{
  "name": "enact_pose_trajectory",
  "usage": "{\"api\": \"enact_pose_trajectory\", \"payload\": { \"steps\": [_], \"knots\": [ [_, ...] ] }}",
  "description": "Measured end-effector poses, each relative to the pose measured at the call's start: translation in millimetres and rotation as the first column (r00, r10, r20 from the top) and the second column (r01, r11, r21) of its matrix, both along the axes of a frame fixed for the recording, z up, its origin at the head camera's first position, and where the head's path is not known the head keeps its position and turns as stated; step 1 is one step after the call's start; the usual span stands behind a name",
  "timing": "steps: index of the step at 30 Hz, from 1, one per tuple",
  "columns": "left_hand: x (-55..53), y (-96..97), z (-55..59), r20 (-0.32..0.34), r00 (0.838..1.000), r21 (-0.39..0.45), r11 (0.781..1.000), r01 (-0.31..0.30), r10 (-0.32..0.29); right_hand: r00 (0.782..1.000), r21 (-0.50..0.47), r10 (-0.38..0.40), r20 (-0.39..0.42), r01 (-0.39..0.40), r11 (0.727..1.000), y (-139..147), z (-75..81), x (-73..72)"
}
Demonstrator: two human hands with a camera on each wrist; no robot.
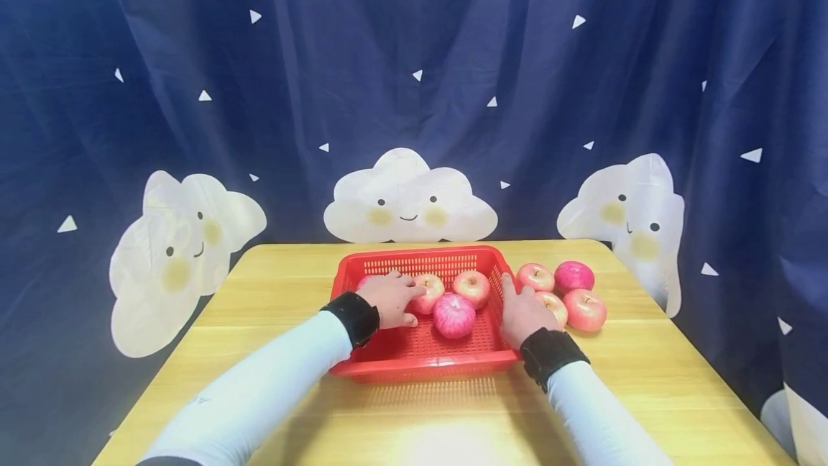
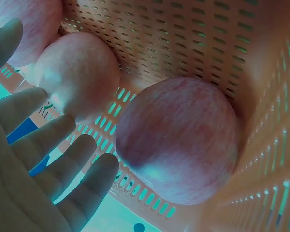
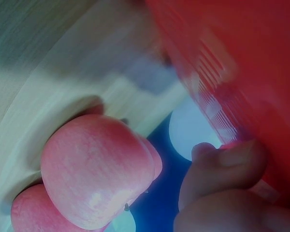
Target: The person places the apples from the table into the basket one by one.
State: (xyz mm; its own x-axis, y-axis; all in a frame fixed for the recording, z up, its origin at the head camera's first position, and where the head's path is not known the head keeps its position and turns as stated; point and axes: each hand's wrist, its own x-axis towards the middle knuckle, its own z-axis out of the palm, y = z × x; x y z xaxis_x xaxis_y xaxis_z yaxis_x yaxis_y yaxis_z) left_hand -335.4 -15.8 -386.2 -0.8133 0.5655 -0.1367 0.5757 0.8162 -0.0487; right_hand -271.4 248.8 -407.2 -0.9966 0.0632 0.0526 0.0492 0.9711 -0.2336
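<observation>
My left hand is inside the red plastic basket, palm down, with its fingers spread over the apples. In the left wrist view its straight fingertips are right by a pale apple, with a larger apple beyond them against the basket wall. A striped pink apple and another pale apple lie to the right of this hand, and one more is partly hidden behind it. My right hand grips the basket's right rim, fingers bent against the outer wall in the right wrist view.
To the right of the basket, several apples sit close together on the wooden table: a pale red one, a dark pink one, a red one and one partly behind my right hand. A dark blue curtain hangs behind.
</observation>
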Motion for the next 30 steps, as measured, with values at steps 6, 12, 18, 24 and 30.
{"api": "enact_pose_trajectory", "payload": {
  "steps": [6, 12, 18, 24, 30],
  "knots": [
    [-0.8, 2.8, -2.5, 0.008, 1.000, -0.009, 1.000, -0.019, 0.019, 1.000, -0.007, -0.007, 0.024, 0.007, 1.000, -1.3, 0.7, 0.9],
    [-0.9, 0.6, -1.0, 0.010, 1.000, -0.004, 1.000, -0.023, 0.023, 1.000, -0.013, -0.004, 0.013, 0.004, 1.000, -1.2, 1.0, -0.8],
    [4.2, -4.4, 5.1, -0.004, 0.999, 0.040, 0.999, -0.035, 0.035, 1.000, 0.008, -0.005, 0.006, 0.005, 1.000, -0.8, -1.3, -1.2],
    [9.0, -11.9, 18.4, 0.012, 0.997, 0.073, 0.994, -0.083, 0.082, 1.000, 0.004, 0.002, 0.012, -0.002, 1.000, -0.1, -0.7, -0.9],
    [15.6, -20.6, 32.2, -0.038, 0.993, 0.083, 0.991, -0.105, 0.108, 1.000, 0.002, 0.004, 0.012, -0.004, 1.000, 1.2, 1.1, -1.8]
  ]
}}
